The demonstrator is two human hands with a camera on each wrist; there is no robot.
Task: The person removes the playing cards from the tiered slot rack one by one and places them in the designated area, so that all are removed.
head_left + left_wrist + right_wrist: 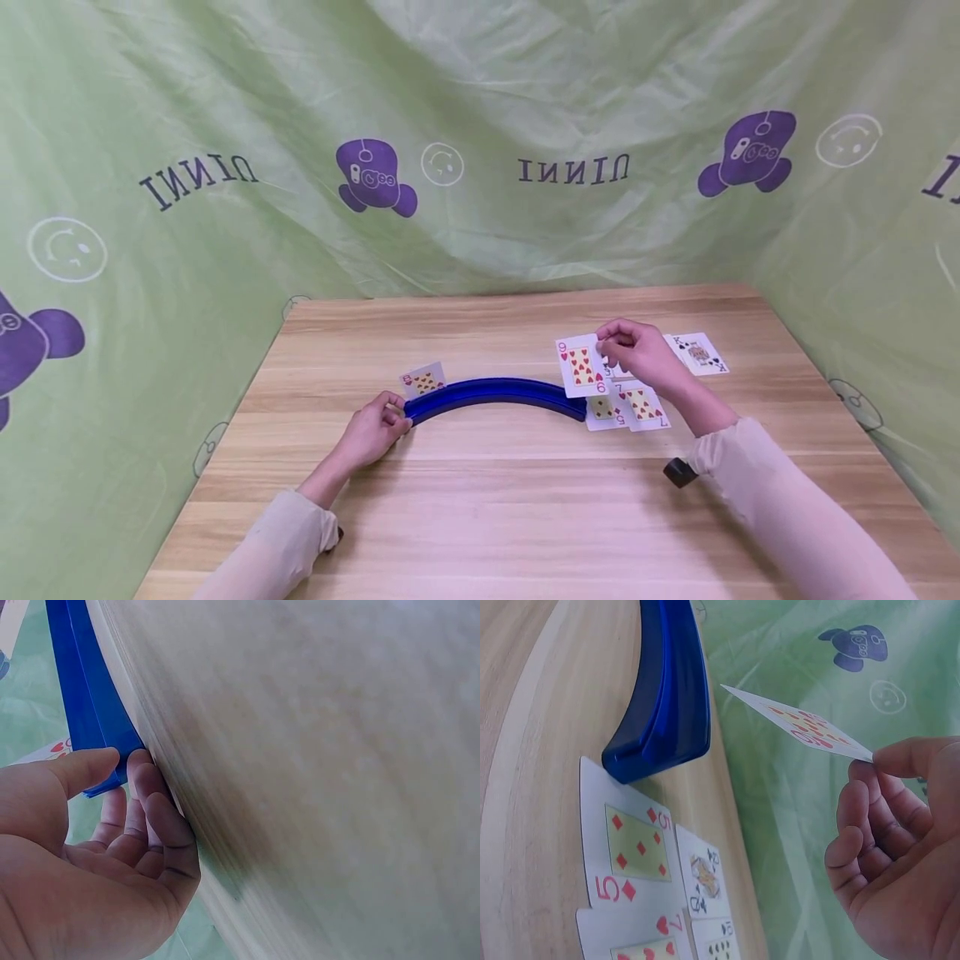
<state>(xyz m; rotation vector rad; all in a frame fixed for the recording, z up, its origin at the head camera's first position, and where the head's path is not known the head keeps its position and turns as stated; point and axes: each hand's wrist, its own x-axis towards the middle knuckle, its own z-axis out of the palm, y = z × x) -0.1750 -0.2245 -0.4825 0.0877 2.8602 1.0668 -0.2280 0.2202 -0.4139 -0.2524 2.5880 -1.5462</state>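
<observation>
A curved blue card holder [495, 390] lies across the middle of the wooden table. My left hand [371, 429] grips its left end, with thumb and index finger on the blue plastic in the left wrist view. Close to that end, a card with red hearts [423, 381] stands tilted in the holder. Above the holder's right end, my right hand [641, 354] pinches a nine of hearts [576, 365] by its edge, clear of the holder. Just beyond this end, a five of diamonds [641, 840] and a seven of hearts [647, 408] lie face up.
Farther back on the right lies a black king [701, 354], with other face-up cards partly hidden by my right hand. The right wrist view shows a black ten [718, 949] near the seven. Green printed cloth [465, 242] hangs around the table [480, 508].
</observation>
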